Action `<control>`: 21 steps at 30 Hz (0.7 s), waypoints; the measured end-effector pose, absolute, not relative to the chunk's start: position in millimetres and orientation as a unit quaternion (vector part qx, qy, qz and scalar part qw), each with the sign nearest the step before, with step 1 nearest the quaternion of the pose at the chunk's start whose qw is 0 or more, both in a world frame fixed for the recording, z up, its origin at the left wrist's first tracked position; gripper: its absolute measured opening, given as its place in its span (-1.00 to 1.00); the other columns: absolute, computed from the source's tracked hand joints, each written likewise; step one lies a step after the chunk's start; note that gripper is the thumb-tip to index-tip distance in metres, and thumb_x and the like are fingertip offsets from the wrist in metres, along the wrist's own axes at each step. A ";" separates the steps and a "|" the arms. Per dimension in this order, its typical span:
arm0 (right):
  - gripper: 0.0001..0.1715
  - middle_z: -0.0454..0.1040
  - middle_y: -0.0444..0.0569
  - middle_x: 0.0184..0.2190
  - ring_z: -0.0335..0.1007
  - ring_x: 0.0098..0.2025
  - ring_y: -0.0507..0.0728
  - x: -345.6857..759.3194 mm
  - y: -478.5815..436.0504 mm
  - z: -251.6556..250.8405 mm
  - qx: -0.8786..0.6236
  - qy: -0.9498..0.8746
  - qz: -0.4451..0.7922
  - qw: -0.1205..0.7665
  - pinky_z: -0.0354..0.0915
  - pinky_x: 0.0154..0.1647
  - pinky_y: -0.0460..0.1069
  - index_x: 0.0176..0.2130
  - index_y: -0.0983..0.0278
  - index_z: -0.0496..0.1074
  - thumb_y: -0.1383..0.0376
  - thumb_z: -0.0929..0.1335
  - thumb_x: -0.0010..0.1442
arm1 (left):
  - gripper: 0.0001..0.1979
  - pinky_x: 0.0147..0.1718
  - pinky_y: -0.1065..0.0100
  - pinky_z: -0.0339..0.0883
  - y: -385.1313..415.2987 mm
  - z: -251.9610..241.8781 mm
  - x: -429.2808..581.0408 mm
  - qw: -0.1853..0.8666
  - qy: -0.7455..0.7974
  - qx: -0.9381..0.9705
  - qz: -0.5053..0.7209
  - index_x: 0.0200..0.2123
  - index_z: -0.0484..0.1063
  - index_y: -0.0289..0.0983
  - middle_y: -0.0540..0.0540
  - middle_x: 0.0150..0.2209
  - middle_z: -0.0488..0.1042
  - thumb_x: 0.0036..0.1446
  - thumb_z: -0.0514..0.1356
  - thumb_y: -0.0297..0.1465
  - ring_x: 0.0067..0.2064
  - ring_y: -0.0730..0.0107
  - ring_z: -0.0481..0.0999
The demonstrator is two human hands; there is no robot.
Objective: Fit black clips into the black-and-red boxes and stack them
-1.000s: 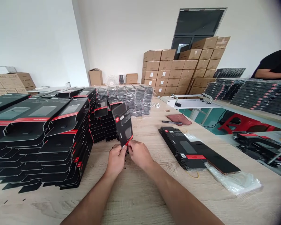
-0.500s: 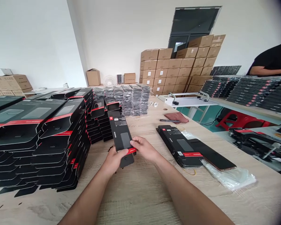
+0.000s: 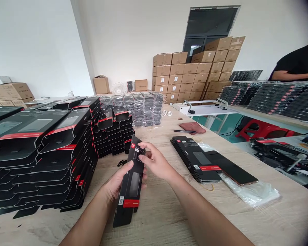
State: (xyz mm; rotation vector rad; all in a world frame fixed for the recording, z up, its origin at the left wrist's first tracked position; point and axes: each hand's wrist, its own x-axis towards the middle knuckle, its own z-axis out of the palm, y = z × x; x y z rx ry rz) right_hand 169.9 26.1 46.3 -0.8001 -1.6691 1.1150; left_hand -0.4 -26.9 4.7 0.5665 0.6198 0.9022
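Between my hands is a black cardboard packaging box (image 3: 135, 186) with a clear window, a red band and a red label. My left hand (image 3: 119, 179) is wrapped round its left side, thumb on the edge, fingertips showing past the right side. My right hand (image 3: 154, 160) grips the box's upper part by its right edge, thumb and index finger on the printed face. Beyond the box, small black pieces (image 3: 122, 163) lie on the table. To the right is a stack of flat black boxes (image 3: 192, 155), with a dark phone (image 3: 232, 167) beside it.
Open-ended black boxes (image 3: 64, 153) are piled high on the left, with a smaller pile (image 3: 114, 136) behind. Plastic-wrapped stacks (image 3: 146, 109) stand farther back. A pen (image 3: 184, 131), a brown pouch (image 3: 193, 128) and clear plastic bags (image 3: 259, 193) lie right. A person (image 3: 295, 63) is at the far table.
The box has swung more upright and come nearer me, its lower flap now pointing down. My right hand has shifted from its lower end to its upper part; the left now wraps its side.
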 end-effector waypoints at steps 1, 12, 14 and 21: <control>-0.65 0.35 -0.15 -0.34 0.18 -0.47 -0.03 173.4 28.2 47.5 -0.312 -0.664 0.495 0.465 0.13 -0.49 -0.10 -0.10 0.17 0.39 0.23 0.39 0.07 | -0.43 -0.12 0.12 0.40 -27.3 4.0 -0.5 0.816 0.285 0.275 0.422 0.04 0.39 -0.40 -0.35 -0.05 0.50 0.08 0.20 -0.12 -0.10 0.07 0.54; -0.56 0.47 -0.07 -0.44 0.32 -0.49 0.00 184.6 33.8 28.9 -0.184 -0.538 0.755 0.327 0.21 -0.48 -0.10 -0.23 0.31 0.43 0.08 0.48 -0.02 | -0.29 -0.31 0.30 0.40 -29.6 8.5 3.5 0.857 0.124 0.287 0.409 0.01 0.39 -0.46 -0.29 -0.17 0.51 0.14 -0.02 0.07 -0.27 0.25 0.53; -0.58 0.41 -0.17 -0.59 0.24 -0.61 -0.03 175.1 31.0 23.3 -0.188 -0.514 0.765 0.339 0.20 -0.55 -0.09 -0.28 0.29 0.42 0.04 0.46 -0.01 | -0.27 -0.26 0.25 0.38 -31.5 10.0 6.3 0.832 0.183 0.318 0.417 -0.04 0.44 -0.44 -0.31 -0.16 0.51 0.12 -0.04 0.11 -0.24 0.18 0.53; -0.57 0.56 -0.03 -0.31 0.44 -0.29 0.12 164.9 39.6 23.7 -0.307 -0.508 0.624 0.509 0.34 -0.18 0.02 -0.26 0.29 0.49 0.10 0.51 -0.09 | -0.67 -0.41 0.36 0.28 -24.0 17.9 8.7 0.508 0.443 0.535 0.510 -0.43 0.53 -0.31 -0.05 -0.47 0.52 0.02 0.25 -0.13 -0.44 0.32 0.44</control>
